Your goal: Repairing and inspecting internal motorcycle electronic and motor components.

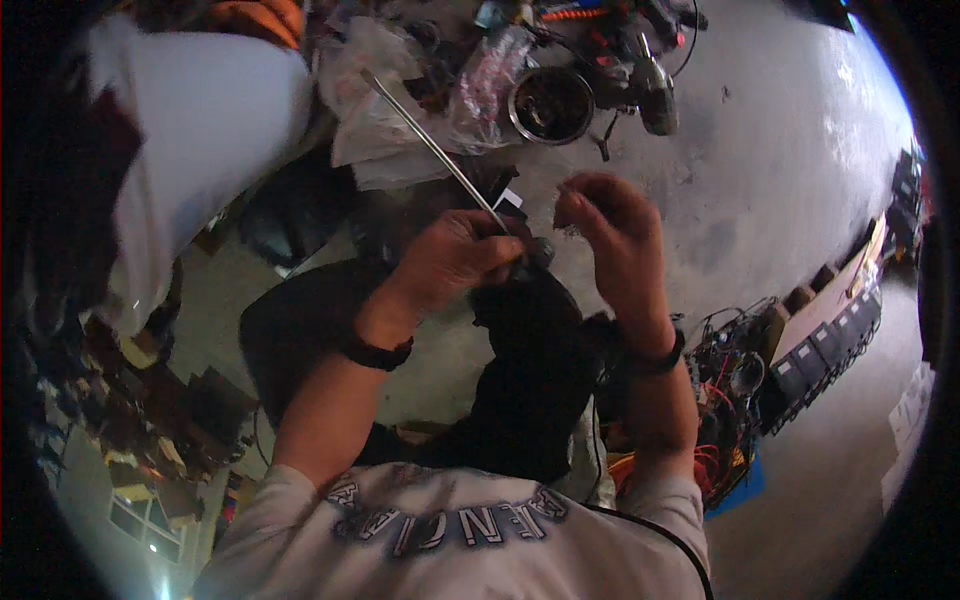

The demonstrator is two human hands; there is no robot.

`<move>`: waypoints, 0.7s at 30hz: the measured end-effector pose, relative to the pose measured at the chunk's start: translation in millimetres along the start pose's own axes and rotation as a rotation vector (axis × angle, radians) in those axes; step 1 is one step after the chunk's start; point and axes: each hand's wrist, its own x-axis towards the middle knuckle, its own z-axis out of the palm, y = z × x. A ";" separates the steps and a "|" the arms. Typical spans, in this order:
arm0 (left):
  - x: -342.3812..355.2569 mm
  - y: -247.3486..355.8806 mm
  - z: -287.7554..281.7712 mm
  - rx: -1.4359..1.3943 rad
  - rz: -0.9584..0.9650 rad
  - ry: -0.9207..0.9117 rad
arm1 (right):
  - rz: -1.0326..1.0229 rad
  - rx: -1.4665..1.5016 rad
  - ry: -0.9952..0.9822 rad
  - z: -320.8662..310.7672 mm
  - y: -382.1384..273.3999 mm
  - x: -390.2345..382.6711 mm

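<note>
My left hand (450,258) is closed around the lower end of a long, thin, shiny metal rod (430,145). The rod slants up and to the left, its far tip over a clear plastic bag (375,125). A small white piece (509,199) shows just beyond my left fingers; whether it touches the rod I cannot tell. To the right, apart from the rod, my right hand (625,240) is raised with thumb and fingers pinched together. Something small and dark may be at those fingertips, too blurred to name. Dark trousers and a shoe lie under my hands.
Beyond my hands stands a round metal bowl (551,105) with dark contents, a power drill (653,95) at its right. A large whitish container (215,120) is at the far left. Tangled cables (725,390) and a row of dark boxes (825,350) lie right.
</note>
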 end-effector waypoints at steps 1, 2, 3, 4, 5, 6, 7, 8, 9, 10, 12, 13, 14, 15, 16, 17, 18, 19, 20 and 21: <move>-16.7 9.1 8.6 -0.007 0.012 0.019 | -0.002 -0.001 -0.023 6.2 -14.1 -19.1; -33.1 18.7 17.5 -0.015 0.004 0.049 | -0.034 -0.102 0.023 11.8 -27.8 -37.6; -50.3 27.3 29.1 -0.028 -0.009 0.073 | -0.064 -0.207 0.073 15.4 -42.8 -59.7; -67.8 38.3 37.3 -0.037 0.005 0.092 | -0.069 -0.209 0.049 22.3 -57.0 -79.9; -84.6 49.0 45.6 -0.076 0.000 0.042 | -0.060 -0.233 0.078 28.6 -70.8 -100.4; -103.0 58.9 51.0 -0.114 0.005 0.000 | -0.058 -0.255 0.097 37.4 -84.6 -119.0; -121.1 70.7 59.4 -0.127 0.030 0.021 | -0.071 -0.262 0.065 44.8 -104.0 -138.5; -139.2 81.5 68.3 -0.068 0.036 -0.004 | -0.037 -0.356 0.104 51.9 -124.1 -158.6; -157.4 93.2 76.7 -0.002 0.048 -0.021 | -0.015 -0.444 0.139 59.1 -143.5 -176.6; -173.0 97.9 85.2 -0.011 0.086 0.022 | -0.043 -0.444 0.089 66.1 -159.2 -192.1; -194.5 98.8 108.1 -0.087 0.094 -0.070 | 0.014 -0.478 0.219 74.3 -187.8 -222.2; -208.0 108.0 119.7 -0.092 0.136 -0.041 | -0.019 -0.482 0.179 74.6 -202.2 -234.9; -226.6 113.2 125.5 -0.118 0.158 -0.075 | -0.066 -0.489 0.152 77.4 -211.2 -245.8; -253.4 115.3 127.2 -0.154 0.180 -0.079 | -0.104 -0.490 0.093 86.4 -219.1 -255.1; -273.0 115.8 131.6 -0.179 0.227 -0.028 | -0.120 -0.454 0.075 93.8 -228.2 -263.4; -293.2 116.3 136.1 -0.157 0.266 0.017 | -0.139 -0.464 -0.001 98.1 -240.5 -273.3; -310.1 121.2 140.7 -0.125 0.309 0.053 | -0.257 -0.552 -0.031 99.6 -253.8 -279.4; -332.2 127.5 144.3 -0.132 0.356 0.118 | -0.381 -0.615 -0.067 105.9 -264.1 -283.0; -353.9 132.9 149.6 -0.153 0.379 0.141 | -0.346 -0.667 -0.057 113.8 -275.7 -288.5; -373.7 131.7 149.8 -0.191 0.401 0.156 | -0.376 -0.680 -0.120 126.0 -285.9 -293.8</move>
